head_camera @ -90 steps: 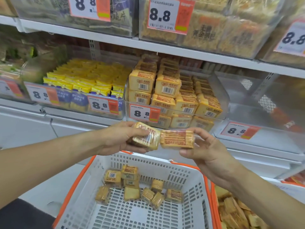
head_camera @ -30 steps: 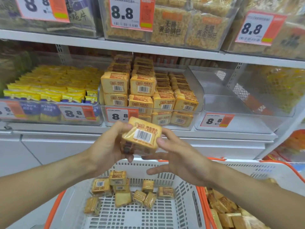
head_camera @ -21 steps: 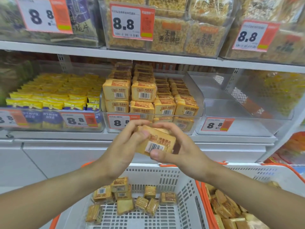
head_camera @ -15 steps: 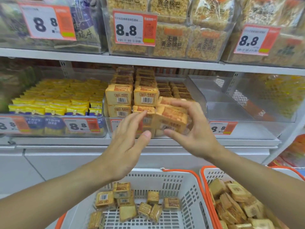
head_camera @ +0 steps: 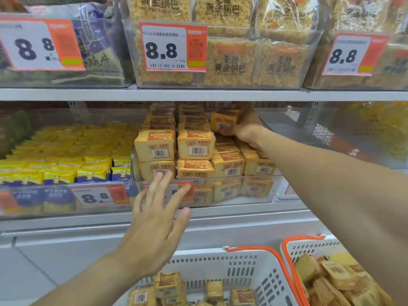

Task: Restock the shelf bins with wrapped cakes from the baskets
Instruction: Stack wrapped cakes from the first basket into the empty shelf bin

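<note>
Both forearms (head_camera: 331,184) are bare, with no sleeves, watch or rings visible.

Right hand (head_camera: 245,127) reaches far forward, fingers curled in a grip; left hand (head_camera: 157,219) spreads flat.

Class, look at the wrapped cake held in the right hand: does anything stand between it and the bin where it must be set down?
Nothing visible does. The right hand grips the wrapped cake already inside the clear bin, above the lower stacked cakes on the bin's right side. The shelf above hangs close over it. The left hand is open, in front of the bin.
</note>
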### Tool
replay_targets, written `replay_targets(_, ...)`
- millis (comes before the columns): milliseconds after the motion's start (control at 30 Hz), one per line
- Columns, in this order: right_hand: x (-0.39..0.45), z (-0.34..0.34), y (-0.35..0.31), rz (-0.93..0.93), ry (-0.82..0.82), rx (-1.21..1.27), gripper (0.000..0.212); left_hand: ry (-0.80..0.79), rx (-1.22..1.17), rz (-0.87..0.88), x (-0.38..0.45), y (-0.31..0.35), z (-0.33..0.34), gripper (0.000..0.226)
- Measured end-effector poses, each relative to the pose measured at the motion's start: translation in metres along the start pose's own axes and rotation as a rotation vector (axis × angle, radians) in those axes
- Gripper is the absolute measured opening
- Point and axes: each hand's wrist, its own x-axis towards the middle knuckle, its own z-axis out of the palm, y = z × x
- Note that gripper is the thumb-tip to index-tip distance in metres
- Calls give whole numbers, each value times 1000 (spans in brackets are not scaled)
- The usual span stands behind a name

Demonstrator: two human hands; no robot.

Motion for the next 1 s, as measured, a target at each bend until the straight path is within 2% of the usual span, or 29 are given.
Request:
replay_targets(67, 12, 5, 2, -18, -32, -26, 76, 23, -8, 4, 1, -1, 5, 68)
replay_targets(200, 25, 18, 4, -99, -111, -273, 77, 94, 37, 50, 3, -8, 18, 56)
replay_targets(333, 27, 23, 10, -88, 87, -431, 80, 139, 41, 31, 5, -10, 31, 51)
replay_targets(500, 28, 30, 9, 7, 223, -544, 79, 177, 84, 56, 6, -15, 38, 45)
replay_targets(633, 28, 32, 9, 82, 239, -565, 57, 211, 146, 83, 7, -20, 42, 40)
replay_targets(733, 22, 32, 1, 85, 123, -649, 40, 235, 156, 100, 9, -21, 43, 38)
replay_targets(867, 1, 21, -20, 182, -16, -518, 15, 256, 165, 96, 8, -20, 43, 34)
replay_targets(1000, -50, 5, -34, 79, 80, -430, 22, 265, 145, 84, 9, -15, 44, 30)
